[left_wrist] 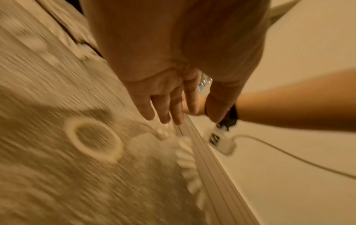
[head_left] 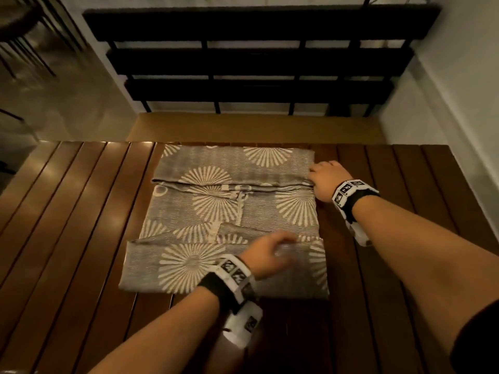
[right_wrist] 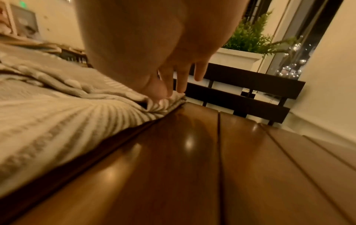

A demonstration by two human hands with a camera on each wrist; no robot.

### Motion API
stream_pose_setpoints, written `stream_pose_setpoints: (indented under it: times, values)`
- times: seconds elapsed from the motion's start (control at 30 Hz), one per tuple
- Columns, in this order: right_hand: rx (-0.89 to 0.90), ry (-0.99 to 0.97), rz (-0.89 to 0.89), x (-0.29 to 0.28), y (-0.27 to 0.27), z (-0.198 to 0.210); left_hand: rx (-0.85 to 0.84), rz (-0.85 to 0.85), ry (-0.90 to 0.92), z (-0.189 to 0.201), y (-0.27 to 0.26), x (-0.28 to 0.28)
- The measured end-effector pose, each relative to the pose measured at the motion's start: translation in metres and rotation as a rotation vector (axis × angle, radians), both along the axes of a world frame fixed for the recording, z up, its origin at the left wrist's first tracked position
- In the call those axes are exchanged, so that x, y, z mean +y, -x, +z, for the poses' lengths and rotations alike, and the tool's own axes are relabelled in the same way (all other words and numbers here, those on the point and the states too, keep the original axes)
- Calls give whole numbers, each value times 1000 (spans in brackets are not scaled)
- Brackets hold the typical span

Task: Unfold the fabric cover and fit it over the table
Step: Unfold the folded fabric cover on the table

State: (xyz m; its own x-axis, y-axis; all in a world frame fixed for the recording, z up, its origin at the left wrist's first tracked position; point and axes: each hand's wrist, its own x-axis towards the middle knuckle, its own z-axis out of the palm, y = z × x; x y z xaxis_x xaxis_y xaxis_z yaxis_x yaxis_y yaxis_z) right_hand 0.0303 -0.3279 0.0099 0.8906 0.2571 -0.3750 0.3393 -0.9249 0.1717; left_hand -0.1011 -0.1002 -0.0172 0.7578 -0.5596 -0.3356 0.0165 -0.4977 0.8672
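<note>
Grey fabric cover (head_left: 229,217) printed with pale sunbursts lies folded flat on the slatted brown desk (head_left: 81,211), toward its middle. Nearest, the left hand (head_left: 266,252) hovers blurred above the cover's near flap, fingers (left_wrist: 163,112) loosely extended and holding nothing. Farther right, the right hand (head_left: 325,182) pinches the cover's right edge between thumb and fingers (right_wrist: 180,82). Beyond the desk stands a dark slatted bench (head_left: 256,63) against the wall.

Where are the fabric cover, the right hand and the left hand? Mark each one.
fabric cover (head_left: 213,203): head view, sunburst print near its middle.
right hand (head_left: 325,182): head view, back of the hand at the cover's right edge.
left hand (head_left: 266,255): head view, back of the blurred hand.
</note>
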Motion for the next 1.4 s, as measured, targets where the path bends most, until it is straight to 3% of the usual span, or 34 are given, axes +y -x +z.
stream_pose_setpoints:
  times: [0.07,0.13,0.2,0.27,0.4,0.73,1.17,1.23,1.3,1.37,1.4]
  values:
    - [-36,-182,-1,17,2,-5,-199,42,-152,-2,-14,41]
    - [21,-303,-13,38,2,-10,-380,-29,-565,-4,-25,81]
    - [130,-309,-45,58,4,-16,-328,-58,-888,-5,-30,113]
    - [257,-267,-97,70,7,-25,-228,-63,-989,-12,-32,134]
    - [332,-177,-125,71,20,-43,-131,-80,-993,-24,-26,140]
    - [345,-146,-185,32,53,-33,-359,-195,-893,-18,5,97]
    - [337,-148,-262,26,101,-25,-309,-459,-729,-19,3,93]
    - [332,-220,-293,22,102,-23,-139,-258,-537,-13,-3,98]
    - [280,-353,-373,17,99,-18,-35,156,-342,-4,-18,106]
    - [149,-364,-402,10,96,-12,-119,548,-307,3,-40,117]
    - [75,-312,-409,6,95,-9,-159,664,-347,5,-51,124]
